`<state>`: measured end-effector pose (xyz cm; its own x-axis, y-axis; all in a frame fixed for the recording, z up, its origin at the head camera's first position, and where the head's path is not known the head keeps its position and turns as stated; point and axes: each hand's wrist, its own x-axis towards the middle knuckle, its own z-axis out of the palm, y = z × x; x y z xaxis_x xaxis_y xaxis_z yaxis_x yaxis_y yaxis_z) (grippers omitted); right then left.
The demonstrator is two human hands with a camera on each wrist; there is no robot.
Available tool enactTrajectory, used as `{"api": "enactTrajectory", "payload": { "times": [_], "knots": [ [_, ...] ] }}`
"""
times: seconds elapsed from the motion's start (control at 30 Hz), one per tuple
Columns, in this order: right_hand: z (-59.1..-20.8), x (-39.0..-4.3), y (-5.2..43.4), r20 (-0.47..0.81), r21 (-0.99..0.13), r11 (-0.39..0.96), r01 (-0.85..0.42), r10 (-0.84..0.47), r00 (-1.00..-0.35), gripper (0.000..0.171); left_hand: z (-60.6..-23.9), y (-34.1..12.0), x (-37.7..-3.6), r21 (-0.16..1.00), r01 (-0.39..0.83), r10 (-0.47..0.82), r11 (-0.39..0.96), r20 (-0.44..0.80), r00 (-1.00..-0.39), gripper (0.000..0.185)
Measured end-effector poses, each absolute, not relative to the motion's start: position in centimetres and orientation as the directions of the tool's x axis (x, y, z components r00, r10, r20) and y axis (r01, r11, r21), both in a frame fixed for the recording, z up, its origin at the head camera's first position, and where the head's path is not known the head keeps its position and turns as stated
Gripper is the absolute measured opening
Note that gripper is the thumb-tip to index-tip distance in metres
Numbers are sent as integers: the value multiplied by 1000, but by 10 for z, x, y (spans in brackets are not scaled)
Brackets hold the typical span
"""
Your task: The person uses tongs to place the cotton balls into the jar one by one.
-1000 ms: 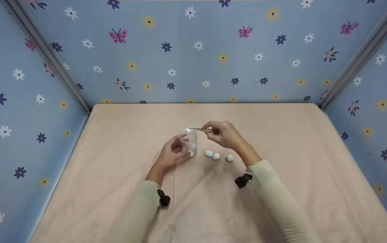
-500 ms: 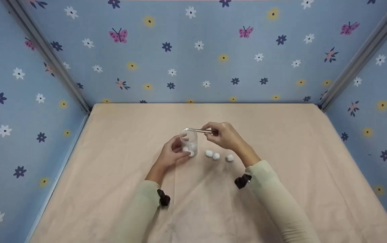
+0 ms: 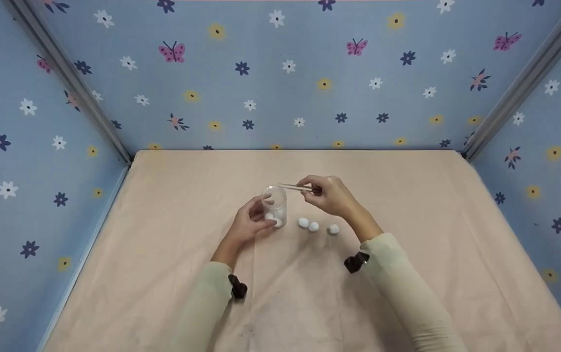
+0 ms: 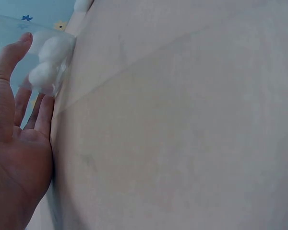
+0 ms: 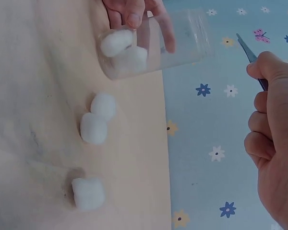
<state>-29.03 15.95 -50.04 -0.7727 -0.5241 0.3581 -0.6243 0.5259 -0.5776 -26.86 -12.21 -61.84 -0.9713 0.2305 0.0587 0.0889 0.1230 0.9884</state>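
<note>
My left hand (image 3: 251,222) holds a clear plastic jar (image 3: 274,199) upright on the table, thumb on the near side and fingers round the far side. Several white cotton balls (image 5: 132,60) lie at the bottom of the jar. My right hand (image 3: 326,194) pinches a pair of metal tweezers (image 3: 290,187) between thumb and fingers. The tweezers point left, their tips apart and with nothing between them, just beside the jar's open mouth. To the right of the jar, two cotton balls (image 5: 94,128) lie side by side on the table, and a single cotton ball (image 3: 333,230) lies farther right.
A pale peach cloth (image 3: 172,195) covers the table, with creases running across it. Blue walls (image 3: 280,88) with flowers and butterflies enclose the back and both sides. A dark wrist camera (image 3: 237,287) sits at the left sleeve, another camera (image 3: 356,262) at the right.
The cotton ball in the tweezers at the jar's mouth has dropped inside. My right hand has drawn the tweezers a little to the right, off the mouth. The left hand stays still.
</note>
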Motion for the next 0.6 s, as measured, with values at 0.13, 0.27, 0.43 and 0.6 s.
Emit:
{"api": "enactTrajectory", "payload": {
  "times": [0.13,0.27,0.43,0.6],
  "knots": [
    [-499,-290,164,360,-581,525,-622,-519,-775,22,-617,-121,-269,989,81,227,127,50,-973,78],
    [-500,-290,168,358,-584,527,-618,-516,-778,24,-618,-121,-269,989,80,226,126,50,-973,77],
    [-501,-289,175,365,-575,531,-622,-514,-776,26,-618,-121,-268,989,83,229,119,54,-972,75],
    [-502,-289,182,375,-572,531,-625,-509,-775,26,-617,-122,-268,987,86,230,133,53,-972,76]
  ]
}}
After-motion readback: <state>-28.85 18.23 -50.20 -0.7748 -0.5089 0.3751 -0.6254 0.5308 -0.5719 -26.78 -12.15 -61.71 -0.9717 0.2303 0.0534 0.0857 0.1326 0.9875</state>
